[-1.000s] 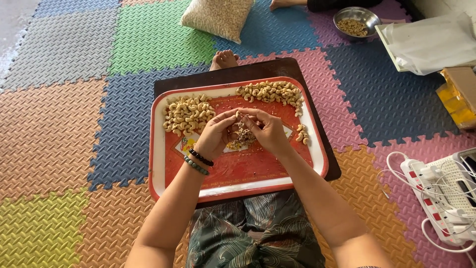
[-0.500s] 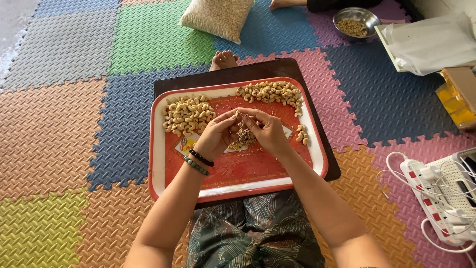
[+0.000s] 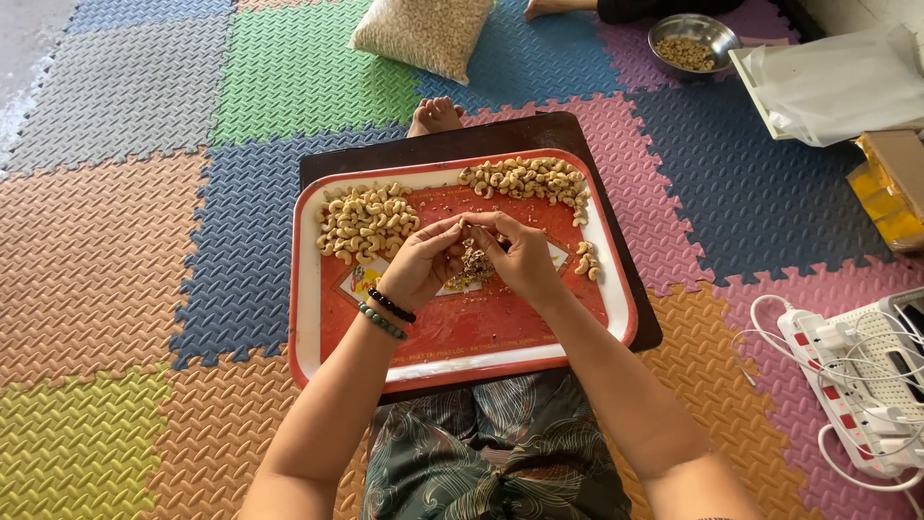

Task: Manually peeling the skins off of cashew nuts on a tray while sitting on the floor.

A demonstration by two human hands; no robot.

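A cashew [image 3: 464, 223] is pinched between the left hand [image 3: 423, 262] and right hand [image 3: 525, 258] (both closed) above the tray [image 3: 462, 356].

On the red tray [image 3: 462, 332], the near half, from the middle to the rim nearest the person, lies bare, so a hand can pass there. A heap of pale cashews [image 3: 364, 222] blocks the tray's far left part, and a darker heap of cashews [image 3: 527, 179] lines its far right rim. Both hands meet over the tray's middle, above a small mound of husks [image 3: 474, 265].
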